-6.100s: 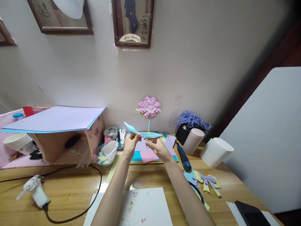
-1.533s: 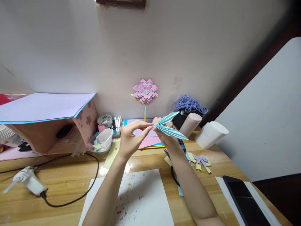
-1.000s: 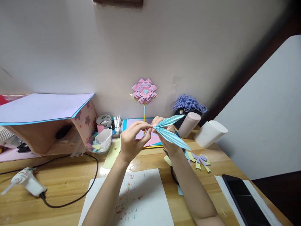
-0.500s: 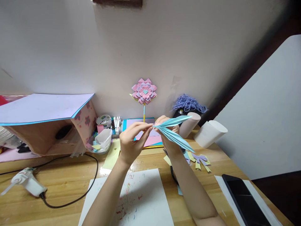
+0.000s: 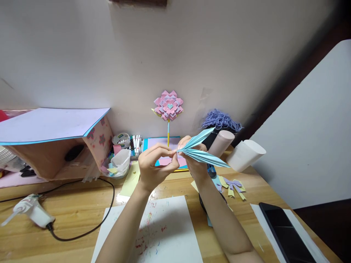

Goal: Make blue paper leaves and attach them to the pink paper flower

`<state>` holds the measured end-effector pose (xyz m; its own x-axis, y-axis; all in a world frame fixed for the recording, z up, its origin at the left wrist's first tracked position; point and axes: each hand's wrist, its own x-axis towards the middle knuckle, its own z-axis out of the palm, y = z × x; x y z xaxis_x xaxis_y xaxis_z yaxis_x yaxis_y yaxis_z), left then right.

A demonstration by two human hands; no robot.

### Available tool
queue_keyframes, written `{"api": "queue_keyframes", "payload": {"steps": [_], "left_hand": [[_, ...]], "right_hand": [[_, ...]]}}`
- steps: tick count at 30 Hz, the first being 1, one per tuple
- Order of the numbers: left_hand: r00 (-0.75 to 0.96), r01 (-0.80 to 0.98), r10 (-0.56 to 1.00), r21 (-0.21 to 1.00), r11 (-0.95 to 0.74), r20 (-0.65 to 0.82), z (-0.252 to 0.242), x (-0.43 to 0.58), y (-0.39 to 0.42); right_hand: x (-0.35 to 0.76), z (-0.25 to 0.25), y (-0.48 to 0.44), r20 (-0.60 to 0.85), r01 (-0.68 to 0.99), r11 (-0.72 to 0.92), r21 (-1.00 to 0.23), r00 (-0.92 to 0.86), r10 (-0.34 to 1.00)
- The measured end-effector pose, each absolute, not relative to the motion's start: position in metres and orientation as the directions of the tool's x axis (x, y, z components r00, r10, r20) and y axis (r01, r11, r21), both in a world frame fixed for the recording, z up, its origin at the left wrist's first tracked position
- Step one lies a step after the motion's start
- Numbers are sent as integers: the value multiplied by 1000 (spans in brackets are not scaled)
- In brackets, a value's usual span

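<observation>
L hand pinches the gathered tip of the light-blue pleated paper, R hand holding it just beside, exact fingertip contact hard to see, so grip firmly w/o crushing pleats fanning out over R hand.

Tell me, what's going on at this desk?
A person is handling a piece of pleated light-blue paper above the desk. The left hand pinches at its narrow, gathered end; the right hand is behind the paper, its grip partly hidden. Two pleated wings fan out to the right. Beyond, a pink and lilac paper flower stands upright near the wall.
</observation>
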<state>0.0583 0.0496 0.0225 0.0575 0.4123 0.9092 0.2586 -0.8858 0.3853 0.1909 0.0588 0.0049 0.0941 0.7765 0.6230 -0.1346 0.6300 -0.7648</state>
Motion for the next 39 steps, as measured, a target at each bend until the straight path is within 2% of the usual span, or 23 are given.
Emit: {"api": "queue_keyframes", "payload": {"steps": [5, 11, 15, 18, 20, 22, 25, 27, 29, 31, 39], "left_hand": [[23, 295, 389, 366, -883, 921, 20, 57, 51], [-121, 462, 276, 300, -835, 954, 12, 59, 55], [-100, 580, 178, 203, -789, 979, 3, 62, 59], [-64, 606, 192, 191, -772, 979, -1, 66, 60], [-56, 566, 293, 272, -779, 955, 1, 68, 61], [-69, 457, 489, 463, -759, 870, 5, 69, 62], [-79, 177, 822, 820, -545, 563, 13, 66, 66], [9, 31, 938, 938, -346, 346, 16, 62, 71], [134, -26, 969, 979, -204, 205, 16, 59, 75], [197, -47, 970, 990, -135, 142, 14, 58, 77], [127, -73, 978, 985, -156, 164, 6, 61, 79]], "right_hand": [[186, 2, 56, 585, -104, 590, -801, 74, 808], [177, 4, 55, 476, -312, 492, -813, 130, 870], [175, 7, 57, 456, -328, 495, -805, 191, 869], [176, 9, 57, 415, -351, 474, -807, 234, 879], [180, 9, 58, 383, -374, 451, -811, 244, 891], [185, 10, 60, 363, -378, 435, -817, 247, 898], [196, 10, 65, 346, -341, 394, -853, 194, 918], [201, 10, 68, 334, -286, 355, -890, 121, 935], [204, 9, 71, 326, -235, 329, -915, 53, 944], [205, 7, 73, 319, -209, 313, -927, 4, 948], [204, 1, 79, 275, -206, 269, -941, 3, 961]]}}
